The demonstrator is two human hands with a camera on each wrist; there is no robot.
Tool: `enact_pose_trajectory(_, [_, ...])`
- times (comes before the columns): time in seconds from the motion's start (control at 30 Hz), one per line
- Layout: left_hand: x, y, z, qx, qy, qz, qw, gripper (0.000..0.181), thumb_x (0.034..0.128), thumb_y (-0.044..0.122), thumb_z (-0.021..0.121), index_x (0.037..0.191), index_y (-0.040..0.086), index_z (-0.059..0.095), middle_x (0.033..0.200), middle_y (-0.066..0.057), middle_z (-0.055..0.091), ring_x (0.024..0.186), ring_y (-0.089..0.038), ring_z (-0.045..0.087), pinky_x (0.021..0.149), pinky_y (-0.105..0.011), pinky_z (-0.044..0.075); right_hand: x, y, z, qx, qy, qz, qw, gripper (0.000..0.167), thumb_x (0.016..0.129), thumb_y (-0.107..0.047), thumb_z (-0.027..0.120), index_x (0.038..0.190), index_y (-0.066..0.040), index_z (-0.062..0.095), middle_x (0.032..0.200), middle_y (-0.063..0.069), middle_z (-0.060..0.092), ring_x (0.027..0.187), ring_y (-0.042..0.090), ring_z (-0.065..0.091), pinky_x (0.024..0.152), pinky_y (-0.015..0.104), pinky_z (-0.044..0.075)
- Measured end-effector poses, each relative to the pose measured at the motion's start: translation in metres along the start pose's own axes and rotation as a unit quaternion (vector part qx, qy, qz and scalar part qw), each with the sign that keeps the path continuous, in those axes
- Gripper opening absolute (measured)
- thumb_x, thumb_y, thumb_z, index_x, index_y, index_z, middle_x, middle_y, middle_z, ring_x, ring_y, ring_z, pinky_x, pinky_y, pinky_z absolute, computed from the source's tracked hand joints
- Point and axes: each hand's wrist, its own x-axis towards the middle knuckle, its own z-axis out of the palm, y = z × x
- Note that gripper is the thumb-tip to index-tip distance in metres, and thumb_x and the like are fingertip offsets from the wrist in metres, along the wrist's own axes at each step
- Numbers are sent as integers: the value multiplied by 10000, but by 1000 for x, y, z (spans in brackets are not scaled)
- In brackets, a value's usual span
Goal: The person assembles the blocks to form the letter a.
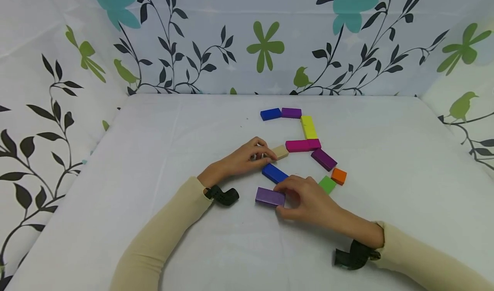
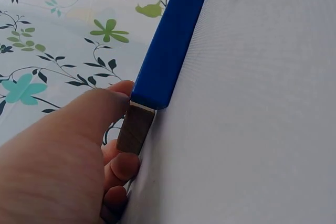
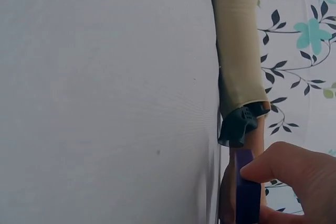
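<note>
My right hand (image 1: 310, 201) pinches a purple block (image 1: 267, 196) by its right end, between thumb and fingers. In the right wrist view the purple block (image 3: 247, 192) stands out from the thumb. At the left of the row, my left hand (image 1: 245, 158) holds a beige wooden block (image 1: 281, 152) in its fingertips. The left wrist view shows this wooden block (image 2: 135, 129) between thumb and curled fingers, against the end of a blue block (image 2: 168, 51). Seen from the head, that blue block (image 1: 274, 173) lies between my hands, its right end hidden by the right hand.
A winding line of blocks lies on the white table (image 1: 193, 132): another blue one (image 1: 271, 114), a purple one (image 1: 291, 113), yellow (image 1: 308, 127), magenta (image 1: 302, 145), dark purple (image 1: 324, 159), orange (image 1: 339, 176) and green (image 1: 327, 184). Patterned cloth (image 1: 231, 7) stands behind the table.
</note>
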Motion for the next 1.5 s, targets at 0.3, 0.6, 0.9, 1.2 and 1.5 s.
enact_pose_trajectory(0.3, [-2, -2, 0, 91, 6, 125, 9999, 235, 1010, 146, 539, 1184, 126, 696, 1082, -51, 488, 852, -132, 464, 759, -260, 410, -15, 8, -4, 339, 521, -9, 9981, 341, 785, -210, 804, 1103, -190, 682, 1011, -120, 625, 867, 57, 525, 765, 296, 427])
enact_pose_trajectory(0.6, [-2, -5, 2, 44, 59, 114, 9999, 229, 1008, 138, 542, 1175, 134, 699, 1079, -52, 483, 837, -132, 468, 746, -258, 411, -28, 23, -17, 659, 1123, -357, 9908, 336, 758, -65, 800, 1064, -127, 674, 987, -39, 647, 729, 107, 559, 608, 235, 491])
enact_pose_trajectory(0.9, [-1, -3, 1, -44, 21, 68, 10000, 226, 1000, 128, 554, 1172, 122, 700, 1076, -58, 476, 835, -136, 469, 746, -254, 417, -40, 40, -34, 282, 1726, -319, 9841, 372, 726, 2, 791, 1063, -94, 666, 954, -35, 609, 665, 81, 537, 603, 257, 426])
enact_pose_trajectory(1.2, [-1, -4, 1, -21, 40, 39, 10000, 226, 1000, 133, 557, 1176, 128, 699, 1077, -49, 472, 837, -136, 473, 744, -253, 418, -51, 55, -47, 39, 2079, -138, 9780, 384, 710, 20, 776, 1059, -101, 672, 913, -50, 591, 669, 73, 517, 607, 236, 377])
enact_pose_trajectory(1.5, [1, -2, 1, -60, 52, 93, 9999, 230, 997, 129, 559, 1178, 120, 701, 1071, -55, 476, 838, -141, 472, 742, -255, 417, -69, 76, -55, -295, 2184, 313, 9749, 368, 709, 19, 765, 1048, -87, 671, 905, -52, 590, 649, 45, 508, 604, 203, 356])
